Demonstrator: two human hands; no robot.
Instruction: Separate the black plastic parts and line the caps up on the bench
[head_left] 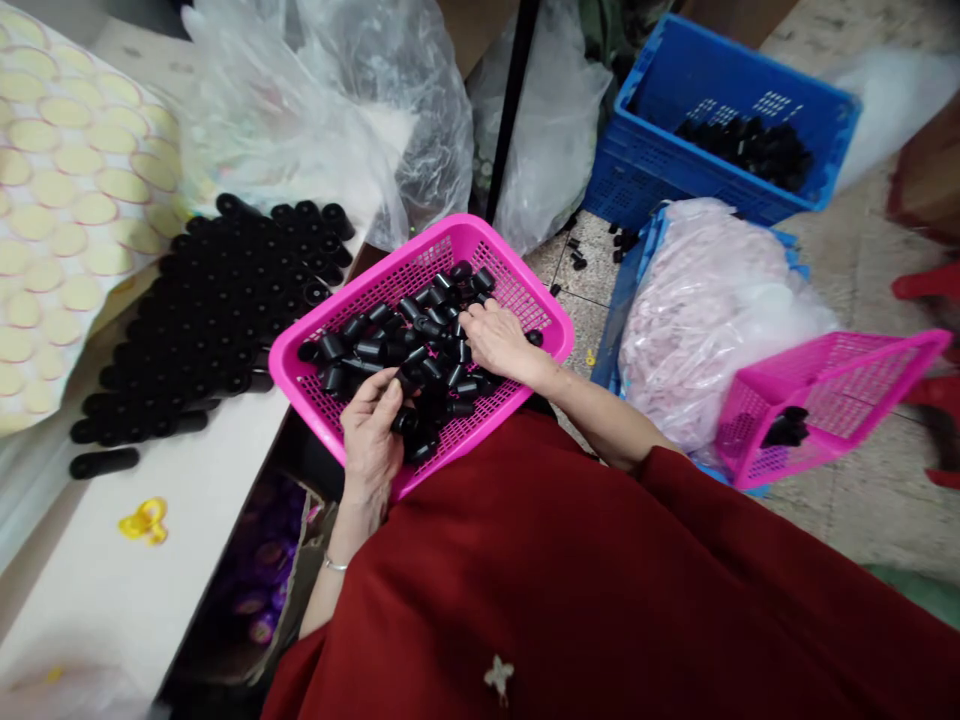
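Note:
A pink mesh basket [517, 275] rests on my lap, holding several loose black cylindrical caps [367, 345]. My left hand [371, 435] lies over the basket's near side, fingers curled among the caps; whether they grip one is hidden. My right hand [495, 340] reaches into the middle of the pile, fingers bent down onto the caps. Rows of black tubes [217, 310] lie side by side on the white table [97, 580] at left.
A blue crate [652, 150] with more black parts stands at the back right. A second pink basket [832, 400] tilts against a bag of pale pink material [697, 310]. Clear plastic bags [330, 110] sit behind. A yellow clip [144, 520] lies on the table.

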